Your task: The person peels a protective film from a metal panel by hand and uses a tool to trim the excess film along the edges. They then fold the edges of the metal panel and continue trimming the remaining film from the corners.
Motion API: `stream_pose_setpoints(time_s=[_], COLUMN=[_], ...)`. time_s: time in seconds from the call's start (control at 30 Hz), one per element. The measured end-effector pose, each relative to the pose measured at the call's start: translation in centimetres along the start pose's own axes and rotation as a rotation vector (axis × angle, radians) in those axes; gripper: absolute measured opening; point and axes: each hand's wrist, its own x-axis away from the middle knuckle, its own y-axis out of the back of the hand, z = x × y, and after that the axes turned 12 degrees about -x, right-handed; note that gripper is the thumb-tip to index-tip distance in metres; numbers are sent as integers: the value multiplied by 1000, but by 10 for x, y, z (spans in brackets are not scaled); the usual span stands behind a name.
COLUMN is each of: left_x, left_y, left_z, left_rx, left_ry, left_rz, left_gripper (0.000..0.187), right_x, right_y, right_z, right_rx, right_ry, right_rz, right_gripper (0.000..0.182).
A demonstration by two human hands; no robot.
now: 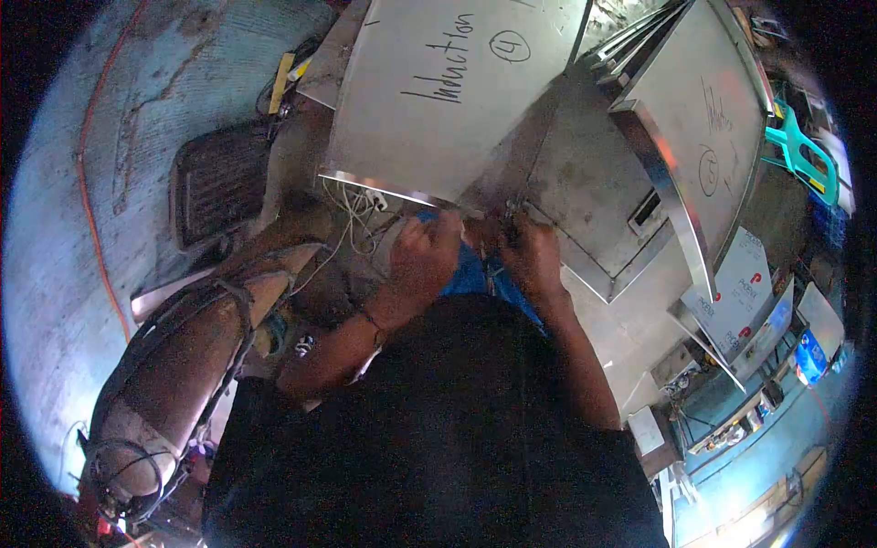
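Observation:
My left hand is closed, fingers curled, just below the lower edge of a sheet metal panel marked "Induction 4". What it pinches, if anything, is too dark to make out. A short way to its right, my right hand is also closed, its fingertips at a small dark metallic piece that I cannot name. Blue cloth shows between the two wrists. Pale cables hang in loops left of my left hand, under the panel.
Right of my hands lies a metal sheet with a rectangular cutout. Another marked panel stands tilted beyond it. A cable-wrapped cylinder is at left, near a dark ribbed chair back. A turquoise plastic stool sits far right.

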Motion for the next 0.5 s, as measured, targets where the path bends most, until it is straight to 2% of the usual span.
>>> stream_pose_setpoints(time_s=[0.13,0.2,0.27,0.33,0.43,0.5], left_x=[-2,0,3,11,13,7], left_y=[-6,2,3,1,7,18], left_z=[4,2,5,11,13,9], left_rx=[-9,159,158,160,41,198], left_ry=[-55,148,134,118,115,378], left_rz=[-25,87,65,47,149,83], left_gripper=[10,23,23,23,25,20], right_x=[-2,-3,-6,-11,-22,-27], right_y=[-1,-3,-8,-10,-14,-15], right_z=[5,8,6,9,18,19], right_rx=[6,-24,-4,42,128,167], right_ry=[-58,-63,56,38,-36,-84], right_rz=[27,55,0,45,122,157], right_gripper=[23,23,23,24,27,28])
